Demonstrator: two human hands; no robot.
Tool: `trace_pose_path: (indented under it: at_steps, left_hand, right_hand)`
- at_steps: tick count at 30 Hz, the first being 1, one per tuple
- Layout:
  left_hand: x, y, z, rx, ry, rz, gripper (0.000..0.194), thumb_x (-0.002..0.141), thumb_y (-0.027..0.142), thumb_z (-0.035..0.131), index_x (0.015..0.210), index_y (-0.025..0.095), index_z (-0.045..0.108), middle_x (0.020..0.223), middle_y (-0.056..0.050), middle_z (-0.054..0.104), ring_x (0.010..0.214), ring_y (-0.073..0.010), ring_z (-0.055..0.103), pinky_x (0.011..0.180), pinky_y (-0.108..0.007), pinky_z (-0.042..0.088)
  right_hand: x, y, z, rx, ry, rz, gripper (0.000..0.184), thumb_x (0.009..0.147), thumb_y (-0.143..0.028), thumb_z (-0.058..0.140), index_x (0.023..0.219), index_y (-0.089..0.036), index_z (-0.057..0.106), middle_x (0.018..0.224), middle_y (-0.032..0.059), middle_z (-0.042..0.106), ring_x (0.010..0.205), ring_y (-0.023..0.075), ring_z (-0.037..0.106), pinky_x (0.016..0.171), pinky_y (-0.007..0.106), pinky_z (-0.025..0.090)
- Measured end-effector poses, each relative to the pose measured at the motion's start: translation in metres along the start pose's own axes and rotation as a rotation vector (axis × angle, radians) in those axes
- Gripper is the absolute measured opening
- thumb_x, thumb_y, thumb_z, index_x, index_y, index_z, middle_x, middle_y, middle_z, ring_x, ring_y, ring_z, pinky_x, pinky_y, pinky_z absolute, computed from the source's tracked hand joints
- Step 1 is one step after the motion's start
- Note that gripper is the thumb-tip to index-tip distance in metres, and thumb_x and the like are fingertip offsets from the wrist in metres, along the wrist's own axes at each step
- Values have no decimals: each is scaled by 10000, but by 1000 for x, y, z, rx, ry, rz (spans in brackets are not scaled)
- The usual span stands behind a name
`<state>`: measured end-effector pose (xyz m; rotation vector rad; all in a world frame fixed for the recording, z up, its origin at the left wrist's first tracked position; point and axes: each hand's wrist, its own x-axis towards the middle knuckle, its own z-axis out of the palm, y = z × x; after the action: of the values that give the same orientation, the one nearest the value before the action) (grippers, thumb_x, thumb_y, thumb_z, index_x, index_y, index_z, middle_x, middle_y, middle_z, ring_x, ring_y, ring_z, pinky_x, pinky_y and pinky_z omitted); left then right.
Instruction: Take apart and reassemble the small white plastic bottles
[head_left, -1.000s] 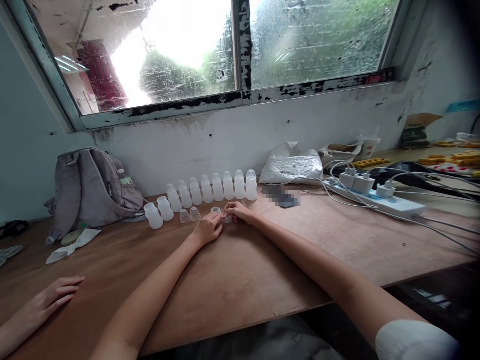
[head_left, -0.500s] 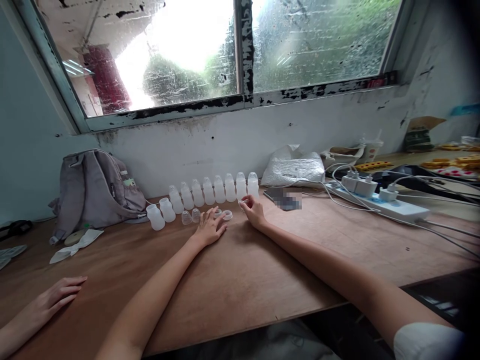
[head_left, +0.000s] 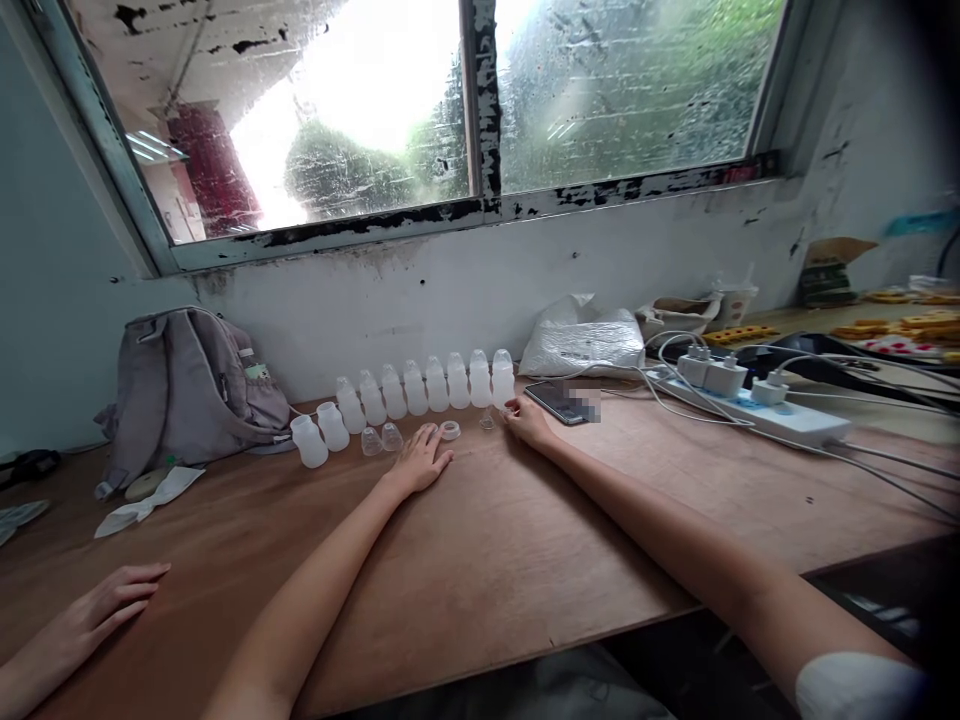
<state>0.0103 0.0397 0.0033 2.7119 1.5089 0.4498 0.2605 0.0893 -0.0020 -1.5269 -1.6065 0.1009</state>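
My left hand (head_left: 418,462) lies flat on the wooden table, fingers stretched out and open. Its fingertips rest next to a white bottle ring (head_left: 450,430). To its left are two clear domed caps, one (head_left: 371,441) beside the other (head_left: 391,437). My right hand (head_left: 531,428) is low at the foot of the rightmost frosted baby bottle (head_left: 503,380), fingers loosely bent, with nothing visible in them. Just left of those fingers is a small clear piece (head_left: 487,419) on the table. Several capped bottles (head_left: 415,388) stand in a row; two open-topped bottles (head_left: 310,442) stand at the left end.
Another person's hand (head_left: 112,610) rests on the table at the left. A grey backpack (head_left: 195,390) leans against the wall. To the right are a phone (head_left: 556,402), a silvery package (head_left: 585,340) and a power strip (head_left: 780,412) with chargers and cables.
My right hand has let go of the small clear piece, which now sits on the table, and has shifted slightly right. My left hand stays nearly still.
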Motion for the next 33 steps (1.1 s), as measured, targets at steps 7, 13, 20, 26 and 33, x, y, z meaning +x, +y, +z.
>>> trace_pose_path:
  at_steps: [7, 13, 20, 26, 33]
  left_hand:
    - [-3, 3, -3, 17, 95, 1, 574, 813, 491, 316, 1299, 188, 273, 1337, -105, 303, 1224, -233, 249, 993, -392, 226]
    - [-5, 7, -3, 70, 247, -40, 474, 800, 429, 390, 1202, 178, 397, 1184, -102, 441, 1094, -231, 386, 928, -377, 305]
    - [-6, 7, -2, 61, 253, -37, 431, 807, 404, 390, 1159, 161, 436, 1117, -102, 473, 1042, -221, 416, 890, -351, 344]
    - [-4, 6, -4, 114, 199, 56, 459, 820, 438, 348, 1242, 259, 356, 1280, -62, 372, 1176, -220, 309, 968, -393, 257]
    - [-1, 4, 4, 132, 108, 21, 528, 825, 498, 271, 1293, 254, 278, 1335, -50, 339, 1236, -227, 235, 1007, -459, 158]
  right_hand:
    - [-1, 2, 6, -35, -70, -40, 292, 623, -83, 488, 911, -122, 521, 794, 83, 600, 725, 162, 554, 639, 231, 406]
    - [-2, 3, 7, -40, -79, -78, 252, 639, -99, 495, 885, -146, 524, 777, 60, 583, 692, 150, 546, 632, 231, 415]
    - [-7, -6, 3, -85, 109, -187, 312, 662, -156, 502, 974, -140, 495, 953, 115, 472, 838, 217, 499, 742, 322, 413]
    - [-21, -26, -2, -259, 86, -468, 226, 736, -120, 431, 943, -150, 518, 948, 108, 484, 862, 218, 475, 791, 335, 384]
    - [-29, -38, -6, -253, -5, -524, 205, 738, -98, 411, 901, -155, 522, 918, 91, 503, 876, 201, 471, 798, 305, 378]
